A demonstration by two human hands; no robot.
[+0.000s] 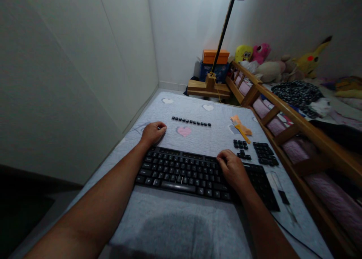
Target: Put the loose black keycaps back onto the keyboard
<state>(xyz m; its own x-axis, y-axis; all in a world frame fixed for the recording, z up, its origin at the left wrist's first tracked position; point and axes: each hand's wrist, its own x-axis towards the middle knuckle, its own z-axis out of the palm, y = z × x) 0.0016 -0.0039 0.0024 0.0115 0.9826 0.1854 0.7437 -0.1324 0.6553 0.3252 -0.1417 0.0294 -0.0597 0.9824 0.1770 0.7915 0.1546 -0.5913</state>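
A black computer keyboard (181, 170) lies on the covered table, its number pad side bare of keycaps. My left hand (154, 133) is above its far left corner, thumb and fingers pinched together; anything between them is too small to make out. At the keyboard's far edge, right of the middle, my right hand (232, 168) rests with curled fingers, the thumb and forefinger close together near the top row. What those fingertips grip is hidden. Beyond the keyboard runs a line of small black keycaps (191, 121).
Several groups of loose keycaps (265, 153) sit to the right. Near them are a yellow-handled brush (241, 131) on an orange cloth (245, 128) and a thin tool with a black grip (283, 197). A wooden bed rail (271, 93) borders the right side; a white cabinet (113, 63) stands left.
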